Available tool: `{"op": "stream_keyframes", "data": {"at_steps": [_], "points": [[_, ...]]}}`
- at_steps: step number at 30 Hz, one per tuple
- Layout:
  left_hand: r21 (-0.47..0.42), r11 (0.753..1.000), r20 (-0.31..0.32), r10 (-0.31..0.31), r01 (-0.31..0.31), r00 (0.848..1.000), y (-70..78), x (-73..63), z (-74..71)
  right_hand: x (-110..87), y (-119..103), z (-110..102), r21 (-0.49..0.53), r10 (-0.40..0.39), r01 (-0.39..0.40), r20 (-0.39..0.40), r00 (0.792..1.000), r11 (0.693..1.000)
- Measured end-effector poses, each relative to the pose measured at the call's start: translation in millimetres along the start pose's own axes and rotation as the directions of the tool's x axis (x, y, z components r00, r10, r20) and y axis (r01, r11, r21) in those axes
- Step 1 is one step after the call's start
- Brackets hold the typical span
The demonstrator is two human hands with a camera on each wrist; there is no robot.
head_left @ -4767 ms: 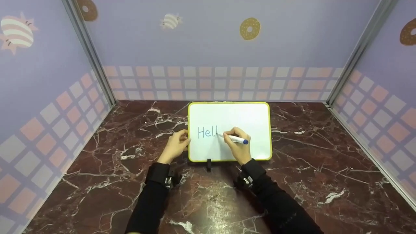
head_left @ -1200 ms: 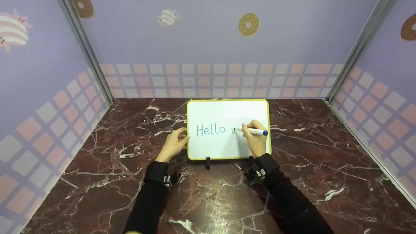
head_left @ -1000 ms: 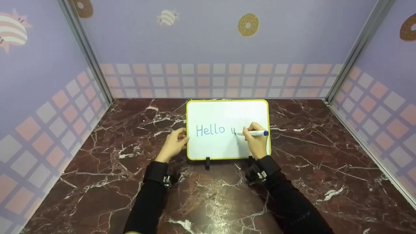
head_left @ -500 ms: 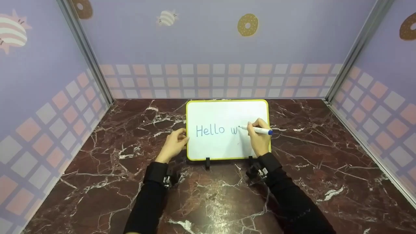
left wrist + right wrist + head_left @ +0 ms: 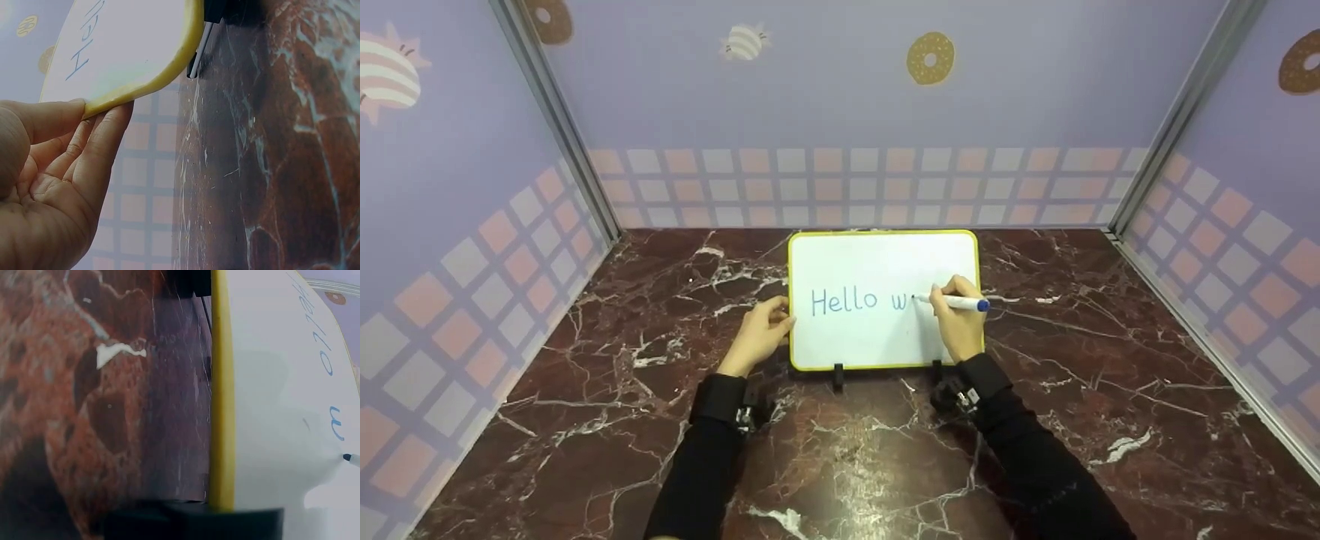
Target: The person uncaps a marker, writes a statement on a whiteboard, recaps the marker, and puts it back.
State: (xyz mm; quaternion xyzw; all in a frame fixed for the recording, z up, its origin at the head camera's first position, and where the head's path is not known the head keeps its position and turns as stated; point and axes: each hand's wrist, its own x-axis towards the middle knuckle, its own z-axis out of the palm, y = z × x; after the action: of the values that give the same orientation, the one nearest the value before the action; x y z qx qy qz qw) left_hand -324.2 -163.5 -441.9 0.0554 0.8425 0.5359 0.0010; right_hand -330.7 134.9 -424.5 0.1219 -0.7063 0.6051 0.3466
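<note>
A whiteboard [image 5: 855, 262] with a yellow frame leans back on a black stand, and "Hello w" is written on it in blue. At its left edge my left hand [image 5: 759, 334] pinches the frame; in the left wrist view the thumb lies on the front and the fingers [image 5: 107, 140] behind. My right hand [image 5: 960, 319] holds a white marker [image 5: 962, 303] with a blue end, its dark tip right at the board just past the "w". In the right wrist view only the marker's tip [image 5: 347, 457] shows beside the "w"; the hand itself is out of that frame.
Two black stand feet [image 5: 838, 376] hold the board's lower edge. The dark red marbled table [image 5: 585, 420] runs back to a lilac wall [image 5: 825, 97] with checked squares. Side walls with metal corner posts [image 5: 559, 112] close in the left and right.
Since the earliest frame the writing has grown from "Hell" to "Hello w", and my right hand has moved right with the marker. My left hand has stayed at the board's left edge.
</note>
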Motion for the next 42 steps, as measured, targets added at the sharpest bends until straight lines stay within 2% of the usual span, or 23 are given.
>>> {"op": "stream_keyframes", "data": {"at_steps": [7,15,25,30,36,42], "points": [[-0.006,1.000,-0.010,0.010,-0.010,1.000,1.8,0.0,-0.2,-2.2,-1.9,-0.2,-0.055,-0.048,0.046,-0.032,0.998,0.997],[-0.015,1.000,-0.019,0.026,-0.027,0.999,0.6,-0.8,0.9,-4.2,-2.0,1.0,-0.024,-0.029,0.029,0.024,0.999,0.999],[-0.020,0.999,-0.011,0.031,-0.032,0.999,-0.5,0.3,1.8,2.4,-4.4,-2.5,0.038,-0.016,0.018,-0.057,0.998,0.999],[-0.011,1.000,-0.015,0.026,-0.026,1.000,-0.7,0.8,1.8,4.0,-1.3,-7.4,0.012,-0.009,0.010,-0.081,0.997,1.000],[-0.013,1.000,-0.022,0.023,-0.023,1.000,-1.4,0.1,1.7,4.4,2.2,-9.9,0.005,0.023,-0.023,-0.050,0.999,1.000],[0.004,1.000,-0.004,0.017,-0.017,1.000,1.2,-1.7,-0.1,4.1,2.1,-10.1,0.014,0.007,-0.007,-0.024,1.000,1.000]]}}
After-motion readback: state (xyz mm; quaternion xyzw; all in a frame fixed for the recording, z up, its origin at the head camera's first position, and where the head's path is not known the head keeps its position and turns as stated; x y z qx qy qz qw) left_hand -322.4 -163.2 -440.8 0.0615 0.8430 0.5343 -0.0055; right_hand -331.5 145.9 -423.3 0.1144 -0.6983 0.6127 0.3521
